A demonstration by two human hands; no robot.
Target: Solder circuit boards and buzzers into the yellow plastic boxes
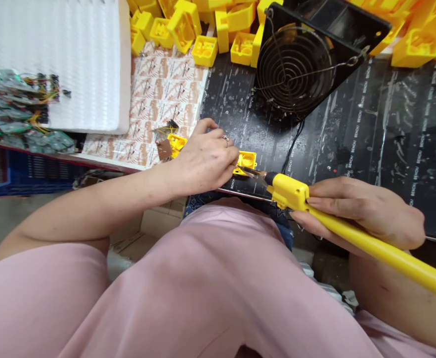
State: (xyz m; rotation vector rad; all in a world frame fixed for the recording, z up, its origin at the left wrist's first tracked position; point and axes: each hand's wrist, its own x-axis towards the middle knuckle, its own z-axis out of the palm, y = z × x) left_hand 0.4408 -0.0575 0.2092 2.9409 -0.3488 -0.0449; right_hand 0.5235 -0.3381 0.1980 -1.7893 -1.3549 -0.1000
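My right hand is closed around a yellow-handled soldering iron, its dark collar and thin metal tip pointing left. That tip reaches a small open yellow plastic case lying near the bench's front edge. Over the left part of the case bends my left hand, wearing a ring, with its fingers closed on it; the fingertips and whatever lies under them are hidden. Just left of that hand sits another yellow case, with a small part with thin wires behind it.
A black fan with a round wire guard stands at the back of the dark bench. Many yellow cases are heaped behind. At left, a white foam slab bears stacked green circuit boards with wires. A cable trails from the fan.
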